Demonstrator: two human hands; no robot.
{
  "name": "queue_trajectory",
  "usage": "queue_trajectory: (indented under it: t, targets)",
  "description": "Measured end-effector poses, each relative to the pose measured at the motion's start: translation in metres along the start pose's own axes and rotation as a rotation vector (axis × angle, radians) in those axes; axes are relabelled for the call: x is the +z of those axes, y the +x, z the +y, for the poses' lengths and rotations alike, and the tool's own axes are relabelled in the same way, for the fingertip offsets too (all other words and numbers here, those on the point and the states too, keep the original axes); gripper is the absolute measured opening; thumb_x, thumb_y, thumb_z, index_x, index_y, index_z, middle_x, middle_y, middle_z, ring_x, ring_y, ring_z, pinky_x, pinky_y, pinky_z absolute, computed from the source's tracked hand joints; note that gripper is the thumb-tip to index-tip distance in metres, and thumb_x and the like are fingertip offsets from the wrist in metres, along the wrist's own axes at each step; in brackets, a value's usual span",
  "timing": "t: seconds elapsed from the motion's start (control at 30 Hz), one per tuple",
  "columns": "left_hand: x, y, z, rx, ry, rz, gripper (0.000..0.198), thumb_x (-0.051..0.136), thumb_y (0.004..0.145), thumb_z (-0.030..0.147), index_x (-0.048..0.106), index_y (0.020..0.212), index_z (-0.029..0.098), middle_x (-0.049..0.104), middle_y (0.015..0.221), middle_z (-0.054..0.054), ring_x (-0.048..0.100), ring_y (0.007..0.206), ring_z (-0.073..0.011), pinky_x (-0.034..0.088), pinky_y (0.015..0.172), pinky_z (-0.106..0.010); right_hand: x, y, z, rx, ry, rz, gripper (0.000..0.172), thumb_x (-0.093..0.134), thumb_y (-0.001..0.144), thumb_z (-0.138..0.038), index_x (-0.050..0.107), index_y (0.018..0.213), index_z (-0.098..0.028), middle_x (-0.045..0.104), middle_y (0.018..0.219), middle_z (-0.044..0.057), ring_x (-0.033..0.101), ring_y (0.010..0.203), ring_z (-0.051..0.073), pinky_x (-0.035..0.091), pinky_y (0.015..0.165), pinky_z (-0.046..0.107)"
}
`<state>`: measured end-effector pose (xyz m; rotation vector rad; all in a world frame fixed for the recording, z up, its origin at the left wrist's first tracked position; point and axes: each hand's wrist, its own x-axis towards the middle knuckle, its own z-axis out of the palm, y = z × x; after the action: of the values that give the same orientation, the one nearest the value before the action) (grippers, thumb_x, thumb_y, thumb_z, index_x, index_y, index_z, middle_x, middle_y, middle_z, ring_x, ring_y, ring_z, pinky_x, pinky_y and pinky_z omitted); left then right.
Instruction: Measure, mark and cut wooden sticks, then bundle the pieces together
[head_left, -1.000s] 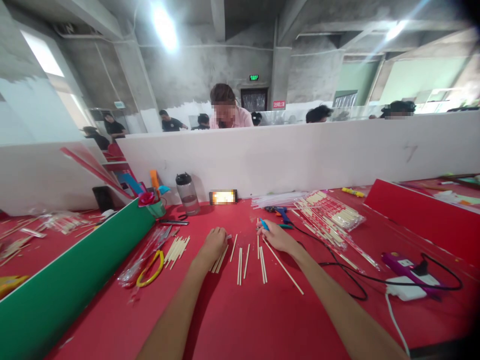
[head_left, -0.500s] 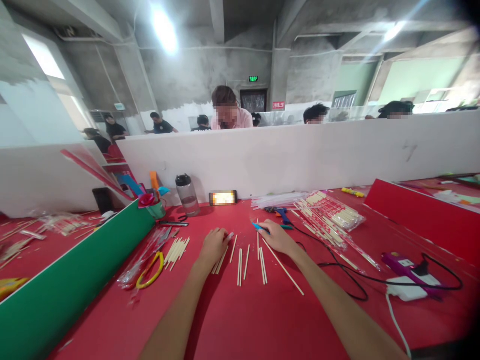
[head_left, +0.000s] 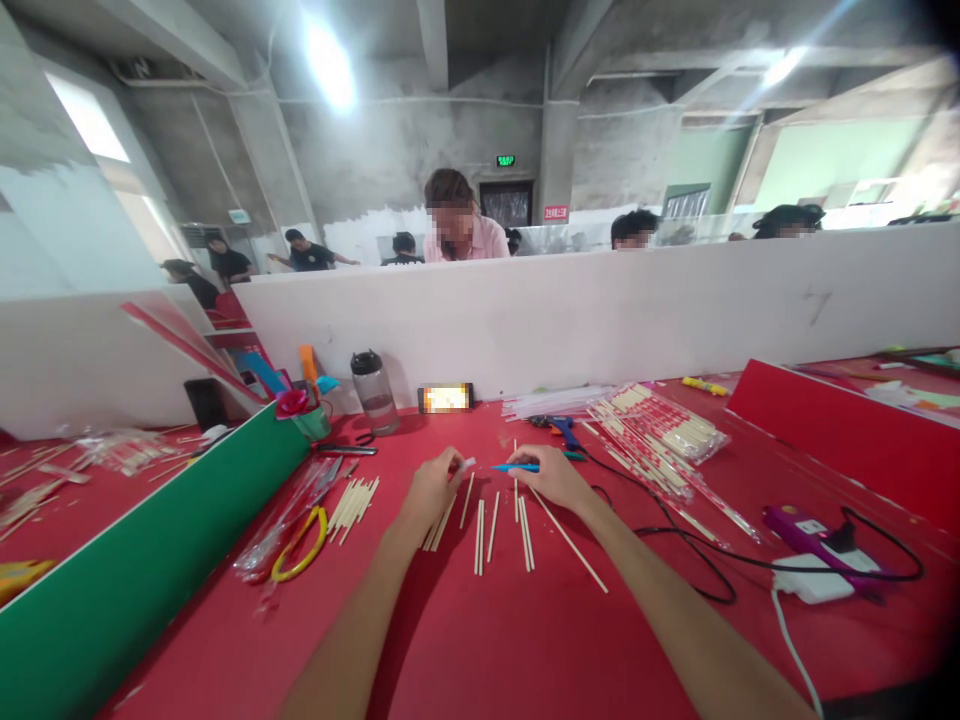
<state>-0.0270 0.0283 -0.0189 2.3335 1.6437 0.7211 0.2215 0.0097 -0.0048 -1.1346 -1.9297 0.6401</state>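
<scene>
My left hand (head_left: 436,484) is closed in a pinch on a small whitish, see-through piece (head_left: 469,463), possibly a pen cap. Its kind is not clear. In my right hand (head_left: 553,476) is a slim blue pen (head_left: 517,468), its pointed tip turned left toward that piece, with a gap between them. Below both hands, several thin wooden sticks (head_left: 480,537) lie on the red table in small groups. One longer stick (head_left: 570,541) slants away to the right of my right hand. A bunch of short sticks (head_left: 352,507) lies left of my left hand.
Yellow-handled scissors (head_left: 301,545) lie at left by a green divider (head_left: 172,530). A bottle (head_left: 373,392) and a lit phone (head_left: 445,398) stand at the white partition. At right are a blue glue gun (head_left: 561,430), bagged sticks (head_left: 660,430), black cables and a purple device (head_left: 825,545).
The blue pen has swung level, its tip now further left. My left hand has lifted slightly, bringing the small see-through piece up near the tip. The sticks lie as before.
</scene>
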Motion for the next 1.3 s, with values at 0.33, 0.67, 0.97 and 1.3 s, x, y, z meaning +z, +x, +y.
queue_trajectory:
  t: [0.33,0.67,0.97,1.3]
  targets:
    - [-0.008,-0.006,0.019,0.175,-0.257,-0.044,0.022,0.049,0.092,0.038,0.062,0.091,0.020,0.069,0.083,-0.003,0.061,0.076,-0.0156,0.045,0.073,-0.025,0.002,0.001,0.006,-0.005,0.029,-0.005,0.014,0.065,0.078,-0.024,0.072,0.089,-0.019,0.075,0.088,0.005,0.069,0.083,0.021,0.050,0.078,0.030]
    - [-0.005,-0.005,0.016,0.163,-0.271,-0.035,0.021,0.051,0.091,0.037,0.063,0.091,0.020,0.070,0.084,-0.003,0.062,0.077,-0.0157,0.045,0.073,-0.024,0.003,0.001,0.006,-0.017,0.026,-0.009,0.015,0.066,0.078,-0.024,0.073,0.089,-0.019,0.075,0.087,0.005,0.069,0.081,0.021,0.050,0.075,0.029]
    - [0.000,-0.006,0.023,0.143,-0.333,-0.037,0.019,0.055,0.089,0.035,0.065,0.089,0.019,0.069,0.080,-0.002,0.060,0.074,-0.0152,0.045,0.072,-0.025,0.007,0.000,0.004,-0.014,0.048,-0.043,0.015,0.064,0.080,-0.027,0.073,0.089,-0.019,0.075,0.087,0.005,0.069,0.081,0.021,0.050,0.076,0.030]
    - [0.013,-0.001,0.018,0.062,-0.565,0.030,0.023,0.062,0.082,0.038,0.067,0.082,0.015,0.069,0.076,-0.003,0.060,0.071,-0.0153,0.046,0.069,-0.025,0.008,0.001,-0.002,-0.002,0.044,0.014,0.011,0.065,0.080,-0.025,0.073,0.085,-0.018,0.074,0.081,0.004,0.067,0.076,0.019,0.047,0.072,0.028]
